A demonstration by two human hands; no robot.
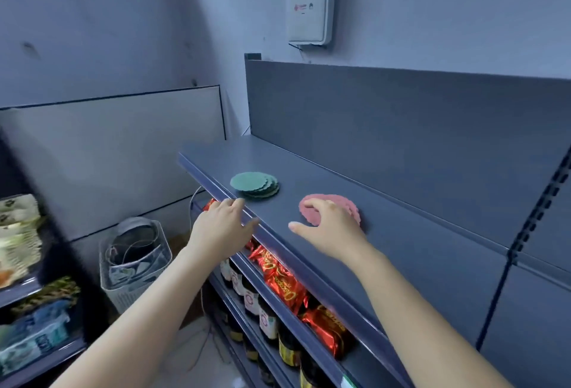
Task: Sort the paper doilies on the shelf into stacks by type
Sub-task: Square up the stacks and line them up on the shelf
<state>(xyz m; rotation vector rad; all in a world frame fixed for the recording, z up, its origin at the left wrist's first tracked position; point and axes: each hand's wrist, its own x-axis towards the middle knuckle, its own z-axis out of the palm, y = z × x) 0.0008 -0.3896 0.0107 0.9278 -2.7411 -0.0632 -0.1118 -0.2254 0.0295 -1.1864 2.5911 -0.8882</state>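
Two stacks sit well apart on the shelf [340,177]: green doilies [254,185] to the left, pink doilies [350,206] to the right. The right hand [332,230] curls its fingers over the pink stack, thumb spread aside; the left hand [221,227] rests flat-fingered on the shelf's front lip. Squaring the fanned edges calls for light inward nudges, since thin paper creases easily. The gold script on the red packets [279,282] and the wall box [310,5] logo are unreadable.
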